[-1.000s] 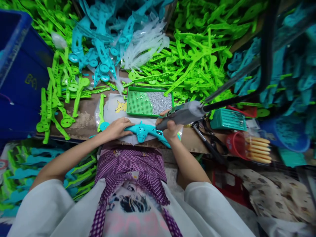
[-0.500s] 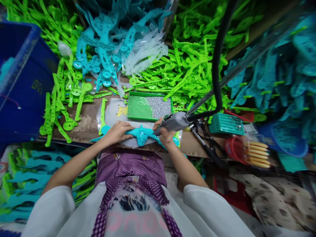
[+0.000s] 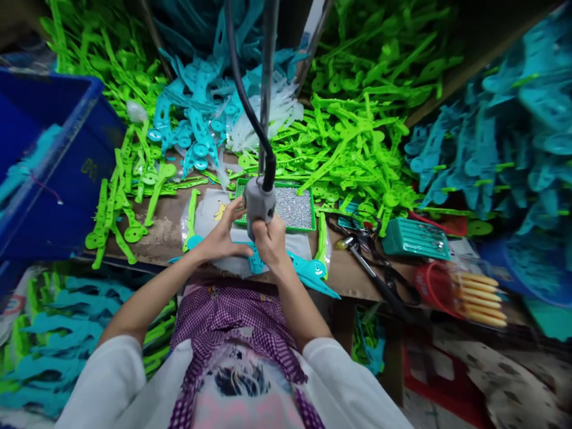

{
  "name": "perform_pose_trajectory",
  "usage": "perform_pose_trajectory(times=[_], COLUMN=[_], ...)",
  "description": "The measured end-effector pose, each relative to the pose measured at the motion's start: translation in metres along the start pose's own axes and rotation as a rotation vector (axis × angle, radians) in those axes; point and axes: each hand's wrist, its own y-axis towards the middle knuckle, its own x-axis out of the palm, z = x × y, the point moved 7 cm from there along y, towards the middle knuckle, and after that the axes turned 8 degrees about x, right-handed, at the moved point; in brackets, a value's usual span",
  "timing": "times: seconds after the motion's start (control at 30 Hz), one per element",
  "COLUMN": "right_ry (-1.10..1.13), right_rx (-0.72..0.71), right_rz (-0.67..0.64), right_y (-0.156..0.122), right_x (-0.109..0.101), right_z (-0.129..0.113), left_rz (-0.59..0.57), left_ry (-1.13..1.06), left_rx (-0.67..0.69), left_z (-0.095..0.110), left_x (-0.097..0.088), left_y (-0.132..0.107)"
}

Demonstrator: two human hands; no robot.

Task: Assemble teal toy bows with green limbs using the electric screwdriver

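Note:
My right hand (image 3: 271,241) is wrapped round a grey electric screwdriver (image 3: 260,202), held upright over the middle of the work spot. Its tip is hidden behind my hand. My left hand (image 3: 218,237) is just left of the screwdriver, thumb and fingers spread apart; whether its fingertips touch the tool is unclear. Below both hands lies a turquoise plastic part (image 3: 255,262), partly covered. Turquoise pieces with a round end (image 3: 313,271) stick out to the right. A green tray (image 3: 314,217) with small metal screws (image 3: 292,207) sits behind the screwdriver.
Lime-green plastic parts (image 3: 348,137) are heaped at the back, with turquoise parts (image 3: 192,101) and clear bags. A blue bin (image 3: 89,161) stands left. At right are a hammer (image 3: 361,256), a teal basket (image 3: 415,238) and a red cup (image 3: 433,289). The screwdriver's cable (image 3: 250,107) hangs from above.
The screwdriver has swung left and now stands more upright, with my right hand moved left with it. My left hand has come off the turquoise part and opened beside the tool.

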Motion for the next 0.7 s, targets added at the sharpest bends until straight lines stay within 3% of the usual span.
perform_pose_trajectory(times=[0.1, 0.17, 0.33, 0.4, 0.6, 0.67, 0.7], right_ry=[-0.031, -0.104, -0.427, -0.433, -0.574, -0.672, -0.719], right_rx=[-0.059, -0.017, 0.112, 0.144, 0.178, 0.214, 0.238], right_rz=[-0.147, -0.168, 0.051, 0.044, -0.044, 0.023, 0.091], right_y=[-0.011, -0.012, -0.014, -0.022, -0.044, -0.046, -0.048], right_x=[-0.02, -0.047, -0.128, -0.136, -0.11, -0.133, -0.156], right_z=[0.008, 0.028, 0.077, 0.088, 0.103, 0.108, 0.109], left_rz=[0.113, 0.192, 0.382, 0.455, 0.598, 0.631, 0.642], left_ry=[-0.201, -0.25, -0.163, -0.113, -0.004, 0.028, 0.044], left_rx=[-0.005, -0.022, -0.04, -0.057, -0.061, -0.065, -0.064], left_z=[0.01, 0.016, 0.017, 0.01, -0.003, -0.004, -0.003], left_x=[-0.001, -0.009, -0.049, -0.062, -0.08, -0.085, -0.089], left_y=[0.018, 0.022, 0.013, 0.009, 0.001, -0.002, -0.004])
